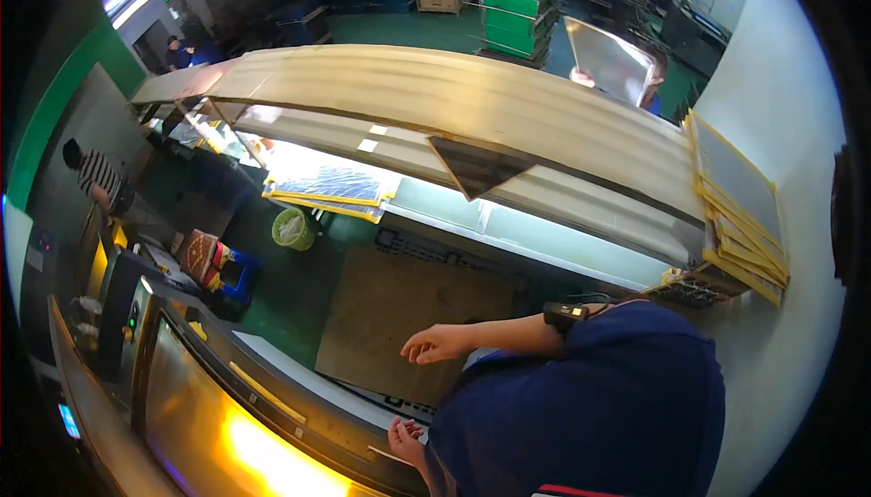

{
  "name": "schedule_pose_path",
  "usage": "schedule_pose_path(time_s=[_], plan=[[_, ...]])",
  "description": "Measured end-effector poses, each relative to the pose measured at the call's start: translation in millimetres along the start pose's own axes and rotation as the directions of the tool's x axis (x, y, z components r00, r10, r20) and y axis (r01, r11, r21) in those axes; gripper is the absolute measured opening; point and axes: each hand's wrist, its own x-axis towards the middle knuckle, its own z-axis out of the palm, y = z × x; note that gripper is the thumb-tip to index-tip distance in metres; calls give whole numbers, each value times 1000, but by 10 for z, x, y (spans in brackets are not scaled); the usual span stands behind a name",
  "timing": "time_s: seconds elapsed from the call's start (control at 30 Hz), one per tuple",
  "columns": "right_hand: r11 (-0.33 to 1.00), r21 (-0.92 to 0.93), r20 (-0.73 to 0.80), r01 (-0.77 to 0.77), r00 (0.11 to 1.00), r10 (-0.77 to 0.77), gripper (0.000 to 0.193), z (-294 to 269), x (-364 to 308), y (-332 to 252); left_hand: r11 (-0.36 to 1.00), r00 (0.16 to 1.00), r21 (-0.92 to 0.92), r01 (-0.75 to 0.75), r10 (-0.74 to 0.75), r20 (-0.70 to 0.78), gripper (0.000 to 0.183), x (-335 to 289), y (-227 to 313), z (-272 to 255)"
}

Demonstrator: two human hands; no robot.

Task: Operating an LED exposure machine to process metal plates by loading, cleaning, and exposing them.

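Observation:
My right hand [437,343] hangs in the air over a brown board [386,293] lying on the floor. Its fingers are loosely stretched, and nothing shows in them. Higher on that arm is a black device [564,316] on a strap. Lower down, my left hand [406,441] is curled at the edge of a machine [363,456]. A thin pale rod [388,454] runs right by this hand; whether the fingers grip it is hidden. The machine has a large window [263,456] glowing yellow-orange, with a yellow strip [266,392] along its side.
A long, lit workbench [562,238] with a shelf top crosses the room; yellow-edged panels [331,187] lie at its left, and more framed panels [744,198] lean at right. A green bin [293,229] and blue stool [238,275] stand nearby. Another person holds a panel [612,60] behind the bench.

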Motion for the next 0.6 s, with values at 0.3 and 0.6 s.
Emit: schedule_pose_path(time_s=[0.3,0.6], plan=[[759,355,-685,546,705,-187,65,-1387,-671,-250,998,982,59,-30,19,187,24,350,435,744],[652,473,-855,592,488,178,49,-2610,-567,-666,996,982,37,-85,77,172,25,638,694,1477]])
